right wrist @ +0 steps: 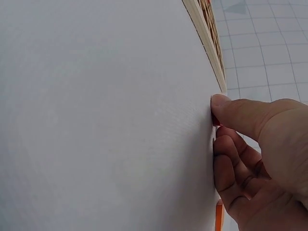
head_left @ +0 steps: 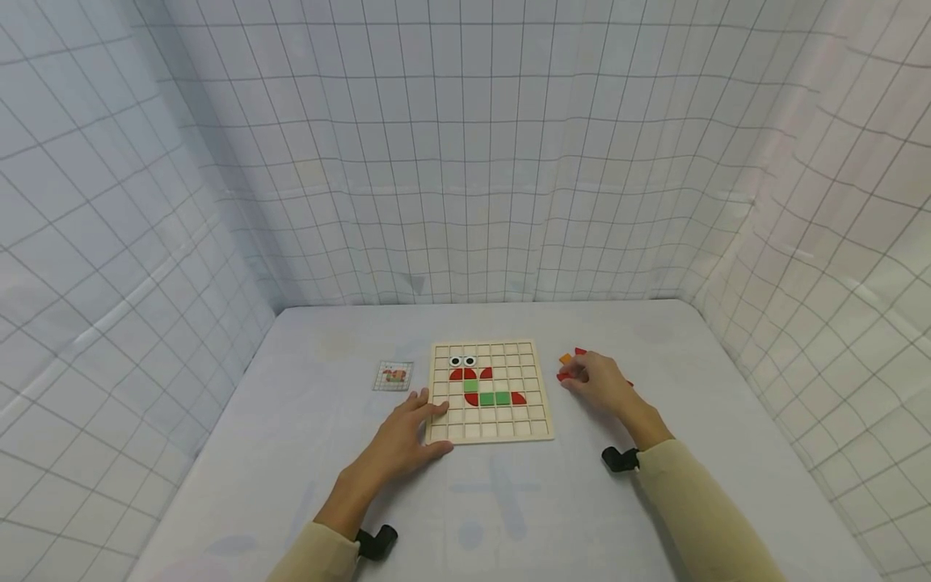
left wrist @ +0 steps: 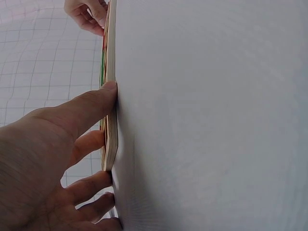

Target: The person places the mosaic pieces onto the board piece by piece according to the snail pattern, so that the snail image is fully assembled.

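At the near left corner of a wooden grid board (head_left: 494, 432), a spread left hand (head_left: 409, 436), with thumb against the near edge and index finger over the left rim. To the right of the board, a right hand (head_left: 602, 385) pinching a red tile (right wrist: 216, 120) between thumb and index finger, low over the table (head_left: 553, 517). Just beyond the right fingertips, an orange tile (head_left: 565, 358) and a second red piece (head_left: 580, 351). Between the hands, in the board's cells, eye tiles (head_left: 456, 361), green tiles (head_left: 486, 398) and rounded red tiles (head_left: 518, 398).

Handling, judged from appearance: light, stiff, smooth tiles, hardly fragile, but apt to skid or tip under one-sided pressure. Best gripped by opposite side edges, between thumb and fingertip, keeping the lower face free. For the board, probable rigidity and modest weight; best steadied at a corner, as under the left hand.

Edges and room: between right hand and board, a strip of bare tabletop, then a raised rim to clear. Just beyond the left fingertips, a picture card (head_left: 393, 376). Toward the wearer, between both forearms, open table; above both hands, unobstructed space.
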Demonstrator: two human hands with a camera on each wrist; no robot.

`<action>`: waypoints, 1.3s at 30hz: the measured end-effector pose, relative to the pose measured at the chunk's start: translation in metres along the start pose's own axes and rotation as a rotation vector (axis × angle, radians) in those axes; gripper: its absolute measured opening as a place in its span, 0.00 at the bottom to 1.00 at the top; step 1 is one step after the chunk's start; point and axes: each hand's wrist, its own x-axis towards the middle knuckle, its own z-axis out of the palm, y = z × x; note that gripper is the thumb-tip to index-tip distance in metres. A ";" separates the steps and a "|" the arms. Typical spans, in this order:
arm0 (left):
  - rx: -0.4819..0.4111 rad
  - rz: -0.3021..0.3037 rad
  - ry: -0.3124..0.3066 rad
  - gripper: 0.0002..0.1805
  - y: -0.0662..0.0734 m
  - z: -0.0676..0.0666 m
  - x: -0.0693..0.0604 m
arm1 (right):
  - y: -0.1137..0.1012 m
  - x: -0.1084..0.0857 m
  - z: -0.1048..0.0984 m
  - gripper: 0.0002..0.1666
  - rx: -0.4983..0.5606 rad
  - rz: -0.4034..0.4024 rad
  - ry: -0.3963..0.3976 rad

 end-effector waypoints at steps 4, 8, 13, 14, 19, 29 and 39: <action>0.004 -0.011 -0.001 0.40 0.000 0.001 -0.001 | 0.000 -0.001 0.000 0.09 0.002 0.001 -0.008; 0.011 -0.010 0.004 0.40 0.000 0.001 -0.001 | -0.001 -0.003 0.000 0.08 0.011 -0.011 0.000; 0.006 -0.013 0.001 0.40 0.001 0.000 -0.002 | -0.006 -0.003 0.000 0.11 0.032 -0.034 0.040; 0.005 -0.009 0.002 0.40 0.001 0.000 -0.002 | -0.007 -0.003 0.001 0.11 0.035 -0.041 0.050; 0.008 -0.001 0.004 0.40 0.001 0.000 -0.002 | -0.013 -0.003 0.003 0.11 0.062 -0.074 0.094; 0.011 0.001 0.008 0.39 -0.001 0.003 0.000 | -0.025 -0.001 0.010 0.10 0.111 -0.090 0.129; 0.002 0.004 0.005 0.40 -0.001 0.001 0.000 | -0.036 0.006 0.018 0.09 0.084 -0.119 0.106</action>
